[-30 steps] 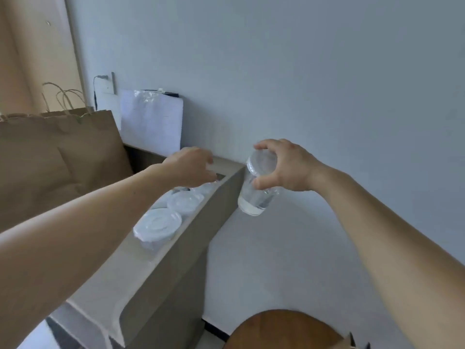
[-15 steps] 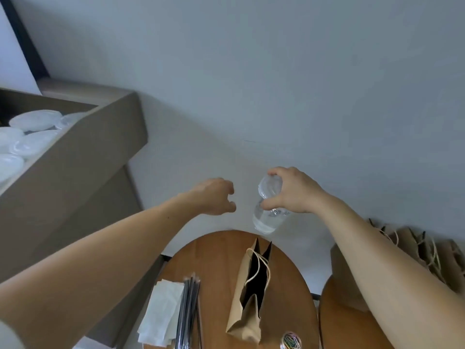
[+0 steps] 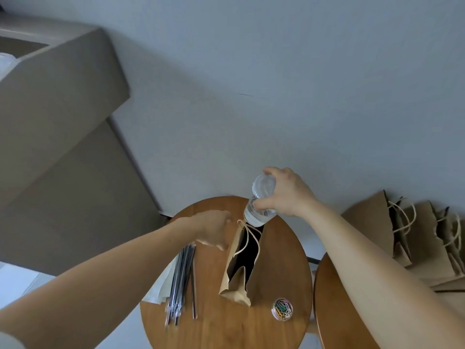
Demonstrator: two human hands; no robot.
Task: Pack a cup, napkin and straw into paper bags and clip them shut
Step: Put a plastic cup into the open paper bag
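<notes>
1. Right hand (image 3: 285,195): the fingers and thumb are curled round a clear lidded cup (image 3: 260,204), gripping it near the lid. The cup is carried in the air, tilted, with its lid facing up and its base pointing down. The base sits just over the far edge of the open paper bag (image 3: 232,288).

2. Left hand (image 3: 214,230): the fingers are loosely curled and the hand is blurred. It is just beside the left rim of the bag's mouth. Whether it touches or pinches the rim cannot be told.

3. The paper bag stands upright on a round wooden table (image 3: 226,326), mouth open, with its cord handles (image 3: 247,238) hanging across the opening.

4. On the same table, left of the bag, lies a bundle of straws (image 3: 182,278). A stack of white napkins (image 3: 162,285) lies beside it, partly under it. A small clear pot of coloured paper clips (image 3: 282,309) stands near the bag's base, on its right.

5. A second wooden table (image 3: 334,313) stands to the right. Several more brown bags (image 3: 427,245) stand against the wall there. A grey cabinet (image 3: 63,122) occupies the left.
</notes>
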